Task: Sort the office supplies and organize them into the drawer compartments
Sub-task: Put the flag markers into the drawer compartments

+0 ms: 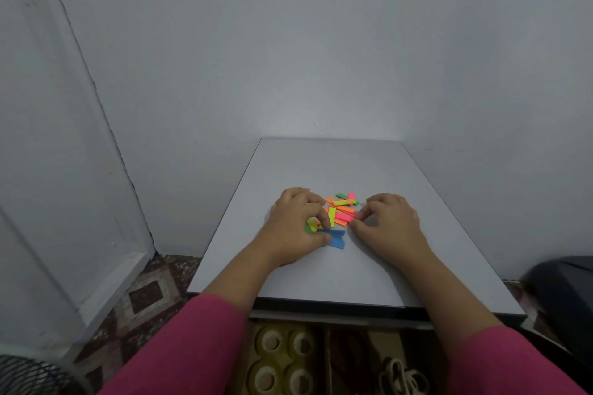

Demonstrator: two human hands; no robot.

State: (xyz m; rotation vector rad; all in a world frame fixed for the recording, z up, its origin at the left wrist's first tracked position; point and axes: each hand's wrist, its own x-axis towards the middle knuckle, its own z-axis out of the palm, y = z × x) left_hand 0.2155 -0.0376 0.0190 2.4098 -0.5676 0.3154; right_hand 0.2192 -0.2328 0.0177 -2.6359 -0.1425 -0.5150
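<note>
Head view, looking down: nearest, an open drawer (324, 324) holds tape rolls (284, 359) in its left compartment and rubber bands (402, 375) in its right. Beyond, on a grey table (369, 279), the left hand (293, 228) pinches blue paper strips (337, 238); the right hand (390, 223), fingers curled, pinches a pink strip (344, 217) in a colourful pile (341, 207) between them.

Pale grey desk (333, 167) against a plain grey-white wall (321, 42). Scattered paper strips (340, 213) in neon orange, yellow, pink and green; blue strips (337, 239) nearest. Magenta-pink sleeves (179, 349). Yellowish translucent tape rolls (282, 359) and cream rubber bands (402, 377) in a brown drawer (327, 359). Floor (144, 295) patterned in brown and beige diamonds.
</note>
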